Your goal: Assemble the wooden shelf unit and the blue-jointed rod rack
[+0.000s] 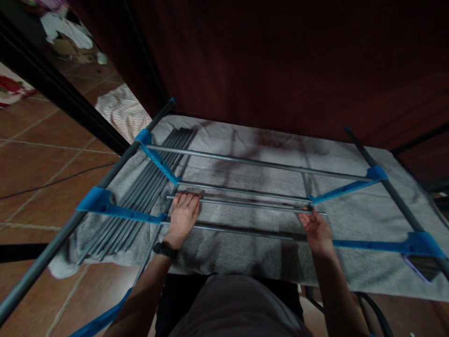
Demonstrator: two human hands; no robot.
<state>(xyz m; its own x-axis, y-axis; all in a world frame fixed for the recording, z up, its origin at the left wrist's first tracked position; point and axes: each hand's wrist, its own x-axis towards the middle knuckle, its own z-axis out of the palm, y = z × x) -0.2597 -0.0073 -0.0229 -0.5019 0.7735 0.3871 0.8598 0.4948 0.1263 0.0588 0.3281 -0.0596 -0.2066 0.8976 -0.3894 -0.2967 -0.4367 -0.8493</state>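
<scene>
Both hands grip one thin grey metal rod [245,204], held crosswise inside a rack frame of grey tubes and blue plastic brackets. My left hand [184,210], with a black band at the wrist, closes over the rod near its left end. My right hand [315,227] pinches it near the right end, fingers curled from below. Two fixed crossbars run close by, the rear crossbar [242,190] just beyond the rod and the front crossbar [238,229] nearer my body. A blue bracket [129,213] is beside my left hand, another blue bracket [368,245] right of my right hand.
Several loose grey rods [140,192] lie side by side on the grey blanket [224,252] at left. A phone-like flat object [423,267] rests under the right bracket. A dark red curtain [266,61] hangs behind. Striped cloth [121,110] lies on the tiled floor [38,164].
</scene>
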